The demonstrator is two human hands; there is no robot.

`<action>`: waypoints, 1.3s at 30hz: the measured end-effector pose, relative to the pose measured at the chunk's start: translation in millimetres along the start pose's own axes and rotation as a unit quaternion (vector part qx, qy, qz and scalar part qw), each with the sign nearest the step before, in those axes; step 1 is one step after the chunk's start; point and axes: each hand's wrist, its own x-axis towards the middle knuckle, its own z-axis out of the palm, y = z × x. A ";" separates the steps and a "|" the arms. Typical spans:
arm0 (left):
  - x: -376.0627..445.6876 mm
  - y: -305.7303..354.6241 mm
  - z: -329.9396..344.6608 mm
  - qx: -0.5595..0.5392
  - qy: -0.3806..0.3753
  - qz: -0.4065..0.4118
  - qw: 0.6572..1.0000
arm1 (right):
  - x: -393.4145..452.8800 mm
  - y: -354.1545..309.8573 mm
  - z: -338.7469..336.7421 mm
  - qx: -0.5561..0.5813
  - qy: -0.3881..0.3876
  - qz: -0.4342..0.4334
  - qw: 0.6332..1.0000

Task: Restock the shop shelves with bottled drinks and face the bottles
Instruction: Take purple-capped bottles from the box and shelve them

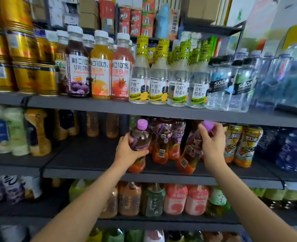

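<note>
Two purple-capped tea bottles stand at the front of the middle shelf (92, 161). My left hand (128, 151) is wrapped around the body of the left bottle (140, 137), which is upright. My right hand (212, 142) grips the neck of the right bottle (189, 154) just under its cap, and that bottle leans to the left. Between them, two more bottles of the same drink (167, 138) stand further back on the shelf.
Yellow-labelled tea bottles (243, 144) stand right of my right hand, dark blue bottles (294, 149) beyond them. Left of my left hand the shelf surface shows bare. The shelf above (144, 109) holds juice, honey water and soda bottles. Lower shelves hold more drinks.
</note>
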 end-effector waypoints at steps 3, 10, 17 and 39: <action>22.6 -3.4 17.6 -0.021 0.022 -0.036 0.999 | 13.6 24.7 11.5 0.011 -0.023 0.006 1.000; 49.3 -6.5 40.0 0.001 0.030 -0.059 0.998 | 12.2 44.4 54.4 -0.016 -0.101 0.028 0.994; 40.8 -26.9 47.8 0.106 -0.017 -0.063 0.992 | -8.7 79.5 47.6 -0.093 -0.170 0.043 0.980; 68.8 -60.5 83.2 0.189 0.069 -0.076 0.977 | 24.7 120.0 89.5 -0.274 -0.150 0.164 0.936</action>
